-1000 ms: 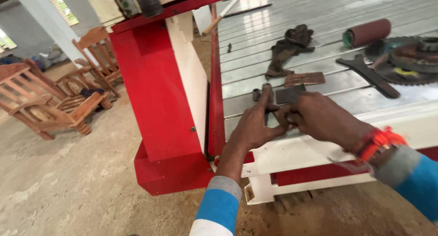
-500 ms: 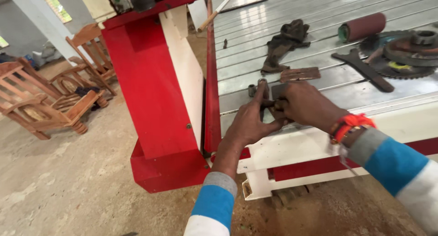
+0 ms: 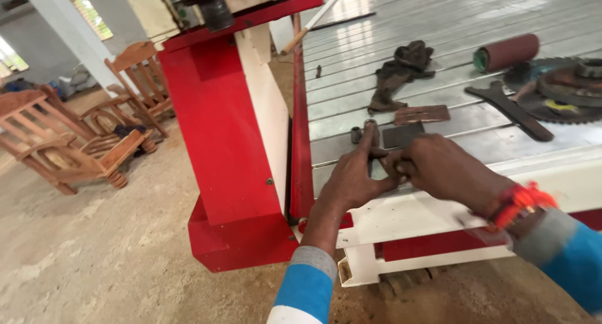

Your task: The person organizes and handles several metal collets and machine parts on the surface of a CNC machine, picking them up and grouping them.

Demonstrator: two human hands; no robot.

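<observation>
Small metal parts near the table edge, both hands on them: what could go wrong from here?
1. The left hand and right hand work a small dark part close to the table edge; it could slip off onto the dirt floor.
2. The short metal sleeves stand loose beside the fingers and could get knocked over or roll.
3. The saw blade lies bare, teeth exposed, to the right.

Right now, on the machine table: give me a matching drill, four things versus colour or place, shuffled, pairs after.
Things:
1 roll
2 rag
3 saw blade
4 left hand

Places or looks:
A toothed disc at the right edge
B index finger on a small metal cylinder
C reddish-brown, lying on its side
D dark, crumpled, mid-table

Pairs: 1-C, 2-D, 3-A, 4-B
</observation>
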